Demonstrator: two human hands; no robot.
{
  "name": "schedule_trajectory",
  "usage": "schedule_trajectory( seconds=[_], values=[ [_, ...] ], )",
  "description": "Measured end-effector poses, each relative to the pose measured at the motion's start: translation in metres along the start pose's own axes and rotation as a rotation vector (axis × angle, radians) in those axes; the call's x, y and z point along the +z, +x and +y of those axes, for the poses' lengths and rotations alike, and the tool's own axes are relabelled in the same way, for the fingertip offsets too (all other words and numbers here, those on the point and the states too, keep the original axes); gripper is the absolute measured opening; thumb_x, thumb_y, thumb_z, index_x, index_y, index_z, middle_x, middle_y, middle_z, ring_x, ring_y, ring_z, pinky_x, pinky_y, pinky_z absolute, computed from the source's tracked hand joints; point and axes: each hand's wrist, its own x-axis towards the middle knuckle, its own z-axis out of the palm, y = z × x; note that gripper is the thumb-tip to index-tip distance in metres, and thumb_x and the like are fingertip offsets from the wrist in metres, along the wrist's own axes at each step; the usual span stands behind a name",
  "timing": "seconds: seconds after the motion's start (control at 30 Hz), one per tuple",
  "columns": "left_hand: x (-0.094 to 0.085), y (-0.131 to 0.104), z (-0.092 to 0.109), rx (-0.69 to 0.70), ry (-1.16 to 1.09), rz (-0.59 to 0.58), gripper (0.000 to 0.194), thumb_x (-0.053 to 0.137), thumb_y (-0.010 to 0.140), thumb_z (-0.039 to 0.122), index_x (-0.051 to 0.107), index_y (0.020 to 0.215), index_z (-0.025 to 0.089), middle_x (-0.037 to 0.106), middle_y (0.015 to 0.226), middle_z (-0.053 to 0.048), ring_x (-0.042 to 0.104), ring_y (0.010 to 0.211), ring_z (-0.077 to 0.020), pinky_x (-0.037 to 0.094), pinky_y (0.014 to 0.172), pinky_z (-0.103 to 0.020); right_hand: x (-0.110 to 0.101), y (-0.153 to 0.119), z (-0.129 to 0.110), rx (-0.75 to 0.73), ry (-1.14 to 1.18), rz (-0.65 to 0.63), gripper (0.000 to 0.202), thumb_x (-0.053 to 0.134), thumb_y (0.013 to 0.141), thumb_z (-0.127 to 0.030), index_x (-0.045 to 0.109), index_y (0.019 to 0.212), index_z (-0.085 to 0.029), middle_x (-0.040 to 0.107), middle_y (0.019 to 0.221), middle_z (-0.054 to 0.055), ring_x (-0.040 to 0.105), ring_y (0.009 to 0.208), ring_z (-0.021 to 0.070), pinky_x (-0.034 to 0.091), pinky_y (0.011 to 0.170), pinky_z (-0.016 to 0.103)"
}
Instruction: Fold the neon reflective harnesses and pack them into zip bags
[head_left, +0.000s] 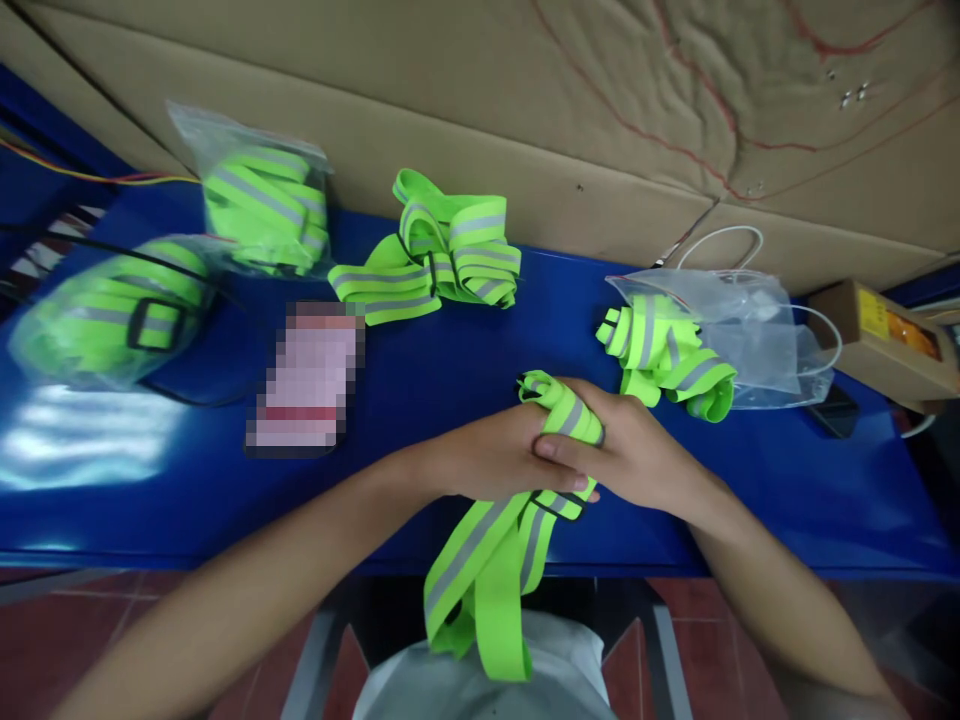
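Both hands were closed on one neon-green elastic strap with a grey reflective stripe (571,415), left hand (499,455) and right hand (626,450) touching, fingers overlapping around a folded bunch of it. Bunch sat above the front part of the tabletop; a black rectangular plastic buckle (559,503) showed just below the fingers. Loose loops of the strap hung past the front edge, over the person's light grey clothing (487,670).

Beyond the hands, on the glossy blue tabletop (559,330): a loosely looped pile of green striped strap (461,250) near the back edge, left of centre. Right of the hands, a smaller green strap bundle (667,350) lay against a clear plastic bag (757,345), with a white cable (832,340) looping by it. Farther right, a dark flat object (834,412) and an open brown cardboard box with a yellow label (885,335).

Left side: a phone with a pixelated screen (306,385), then two clear bags packed with green strap, the upright one (266,210) at the back and the lower one (112,315) nearer the left end, buckle visible inside. Brown cardboard sheeting (450,100) stood behind the tabletop.
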Motion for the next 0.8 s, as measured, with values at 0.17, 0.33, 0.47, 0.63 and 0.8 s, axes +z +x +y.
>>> schedule_trajectory(
  seconds=[0.17,0.33,0.47,0.63,0.8],
  values=[
    [0.002,0.001,0.005,-0.092,-0.252,-0.093,0.026,0.073,0.088,0.025,0.073,0.108,0.008,0.079,0.11,-0.013,0.074,0.104,-0.025,0.055,0.099,-0.04,-0.001,0.001,0.0,-0.018,0.051,0.138,0.052,0.072,0.092,-0.05,0.065,0.135,-0.023,0.079,0.103,0.002,0.074,0.082,0.0203,0.057,0.075,0.031],
    [0.007,0.0,0.004,-0.086,-0.487,-0.233,0.037,0.077,0.089,0.029,0.07,0.119,0.009,0.078,0.119,-0.016,0.076,0.106,-0.0258,0.052,0.106,-0.046,-0.016,-0.004,-0.003,-0.019,0.176,0.197,0.033,0.072,0.091,-0.053,0.076,0.105,-0.024,0.076,0.086,0.0,0.07,0.073,0.0188,0.055,0.064,0.03],
    [0.01,0.0,-0.003,-0.146,-0.504,-0.277,0.046,0.08,0.086,0.024,0.065,0.128,0.014,0.078,0.116,-0.015,0.076,0.105,-0.0258,0.055,0.099,-0.044,-0.024,-0.002,-0.001,0.046,0.246,0.23,0.033,0.073,0.089,-0.056,0.075,0.087,-0.023,0.072,0.073,-0.001,0.066,0.062,0.0177,0.053,0.055,0.03],
    [0.013,0.002,-0.005,-0.206,-0.503,-0.308,0.052,0.078,0.087,0.027,0.061,0.134,0.015,0.075,0.125,-0.016,0.075,0.107,-0.0261,0.057,0.093,-0.042,-0.034,-0.002,0.005,0.054,0.214,0.338,0.031,0.076,0.087,-0.056,0.077,0.087,-0.025,0.074,0.08,0.0,0.069,0.074,0.0202,0.056,0.065,0.032],
    [0.005,0.0,0.007,-0.172,-0.233,-0.142,0.039,0.078,0.086,0.03,0.07,0.12,0.013,0.076,0.118,-0.01,0.072,0.101,-0.0219,0.056,0.09,-0.034,-0.048,-0.006,0.014,0.152,0.325,0.394,0.033,0.081,0.082,-0.055,0.079,0.088,-0.023,0.077,0.084,0.001,0.069,0.073,0.0193,0.056,0.067,0.031]
  ],
)
